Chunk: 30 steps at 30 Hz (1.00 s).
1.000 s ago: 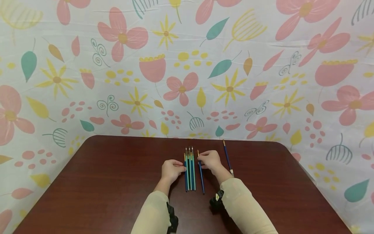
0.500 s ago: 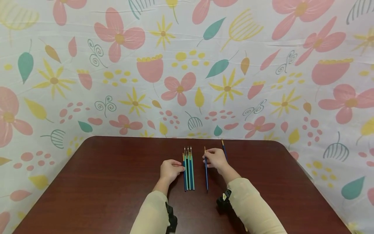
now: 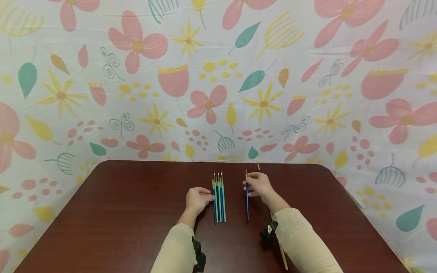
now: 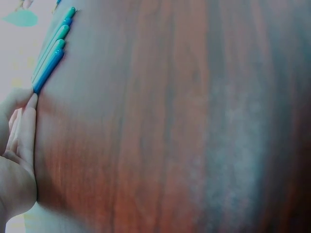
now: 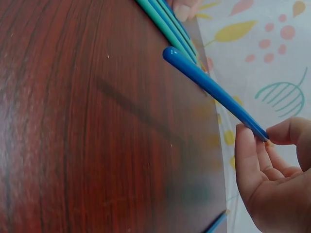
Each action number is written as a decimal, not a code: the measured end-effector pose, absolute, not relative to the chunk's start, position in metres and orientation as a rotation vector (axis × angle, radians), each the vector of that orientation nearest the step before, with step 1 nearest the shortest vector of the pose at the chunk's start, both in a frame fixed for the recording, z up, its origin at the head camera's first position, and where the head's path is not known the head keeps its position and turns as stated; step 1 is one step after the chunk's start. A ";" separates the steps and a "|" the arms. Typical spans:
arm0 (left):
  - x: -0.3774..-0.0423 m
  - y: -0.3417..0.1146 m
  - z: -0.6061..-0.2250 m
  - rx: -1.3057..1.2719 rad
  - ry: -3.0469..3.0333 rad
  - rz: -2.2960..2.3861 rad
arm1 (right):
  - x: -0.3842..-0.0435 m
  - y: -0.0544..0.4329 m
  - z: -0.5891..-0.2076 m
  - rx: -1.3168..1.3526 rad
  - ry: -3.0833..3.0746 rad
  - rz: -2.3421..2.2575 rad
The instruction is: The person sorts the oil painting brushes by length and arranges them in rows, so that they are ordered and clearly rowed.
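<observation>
Several blue and mint-green paintbrushes (image 3: 219,203) lie side by side in a row, bristles toward the wall. At the row's left edge my left hand (image 3: 198,199) has thumb and finger on the outermost blue paintbrush (image 4: 48,72), whose rounded handle end points back toward me. To the right of the row, my right hand (image 3: 261,184) pinches another blue paintbrush (image 5: 209,88) near its bristle end, between thumb and fingers. Its handle is raised off the table, with a shadow on the wood below.
Past my right hand a dark-blue paintbrush (image 3: 258,167) lies mostly hidden. A yellow-handled stick (image 3: 283,258) shows partly under the right sleeve (image 3: 304,239). The brown table (image 3: 119,212) ends at a flower-patterned cloth (image 3: 208,132).
My right hand has moved to the right with its blue paintbrush, away from the row. The yellow-handled stick has come into view beside the right sleeve. My left hand stays at the row.
</observation>
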<state>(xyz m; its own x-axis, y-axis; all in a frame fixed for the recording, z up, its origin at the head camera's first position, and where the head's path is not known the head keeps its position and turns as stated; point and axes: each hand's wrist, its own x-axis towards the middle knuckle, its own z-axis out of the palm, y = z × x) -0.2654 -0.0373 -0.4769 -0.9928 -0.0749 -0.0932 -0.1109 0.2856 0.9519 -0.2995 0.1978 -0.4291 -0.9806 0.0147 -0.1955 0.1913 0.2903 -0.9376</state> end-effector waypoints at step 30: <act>-0.268 -0.038 -0.480 -0.201 2.496 1.851 | -0.305 0.257 -0.426 0.124 2.520 -1.711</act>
<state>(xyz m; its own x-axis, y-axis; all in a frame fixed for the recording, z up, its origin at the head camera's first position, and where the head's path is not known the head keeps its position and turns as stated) -0.2679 -0.0381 -0.4800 -0.9913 -0.0869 -0.0989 -0.1199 0.2852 0.9509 -0.3049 0.2565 -0.4263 -0.9924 0.0150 -0.1224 0.1193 0.3677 -0.9223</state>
